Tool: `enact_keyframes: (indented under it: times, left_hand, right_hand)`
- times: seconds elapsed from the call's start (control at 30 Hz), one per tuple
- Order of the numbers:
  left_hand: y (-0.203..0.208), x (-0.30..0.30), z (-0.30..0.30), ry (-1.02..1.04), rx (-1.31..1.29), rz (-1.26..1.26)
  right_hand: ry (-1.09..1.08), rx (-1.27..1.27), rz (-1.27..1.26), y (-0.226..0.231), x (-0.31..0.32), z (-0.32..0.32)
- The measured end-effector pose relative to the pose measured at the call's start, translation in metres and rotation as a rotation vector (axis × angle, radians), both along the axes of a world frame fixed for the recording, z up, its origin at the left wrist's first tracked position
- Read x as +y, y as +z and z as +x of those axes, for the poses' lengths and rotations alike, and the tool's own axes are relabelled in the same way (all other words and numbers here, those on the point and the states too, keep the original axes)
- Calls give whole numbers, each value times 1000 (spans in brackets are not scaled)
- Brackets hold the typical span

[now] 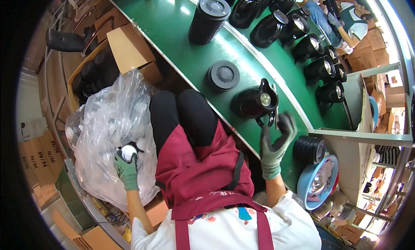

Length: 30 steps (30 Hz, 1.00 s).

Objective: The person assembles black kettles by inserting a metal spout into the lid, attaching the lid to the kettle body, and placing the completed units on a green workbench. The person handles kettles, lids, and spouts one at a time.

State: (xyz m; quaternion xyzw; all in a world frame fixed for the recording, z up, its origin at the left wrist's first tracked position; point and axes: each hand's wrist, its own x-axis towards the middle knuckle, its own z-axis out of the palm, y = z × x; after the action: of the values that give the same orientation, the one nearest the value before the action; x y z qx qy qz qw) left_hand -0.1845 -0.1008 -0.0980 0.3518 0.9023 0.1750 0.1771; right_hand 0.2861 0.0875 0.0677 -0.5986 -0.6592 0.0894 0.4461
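My left hand (126, 168), in a grey-green glove, is at a large clear plastic bag (101, 120) left of my knees. Its fingers curl round a round white piece with a black rim (129, 152); the bag partly hides it. My right hand (279, 142), gloved the same way, is over the green table, thumb and fingers spread. Just beyond its fingertips a glossy black jug (250, 104) stands with its handle toward me. A thin metallic strip (277, 105) shows beside the jug, near the fingers. Left of the jug lies a short stack of round black lids (224, 75).
A tall stack of black lids (209, 20) stands farther back. Several black jugs (270, 29) line the table beyond a white rail (259, 55). More black discs (309, 149) and a blue basin (308, 198) are at right. An opened carton (125, 49) stands left; a co-worker (346, 23) sits far right.
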Motion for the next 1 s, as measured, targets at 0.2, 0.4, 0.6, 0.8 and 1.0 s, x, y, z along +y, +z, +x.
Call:
enact_keyframes:
  times: [0.2, 0.4, 0.6, 0.8, 1.0]
  left_hand:
    - [130, 92, 173, -140, -1480, 453]
    - [160, 164, 243, -562, -1803, 151]
    - [113, 221, 299, -889, -997, 478]
    - [64, 293, 360, -1036, -305, 500]
    - [42, 294, 354, -1061, -330, 571]
  right_hand:
    - [927, 96, -299, 22, 2, -55]
    - [967, 177, -518, 63, 29, 5]
    - [437, 139, -423, 70, 64, 76]
    - [388, -591, -472, 68, 119, 71]
    - [576, -842, -513, 67, 134, 59]
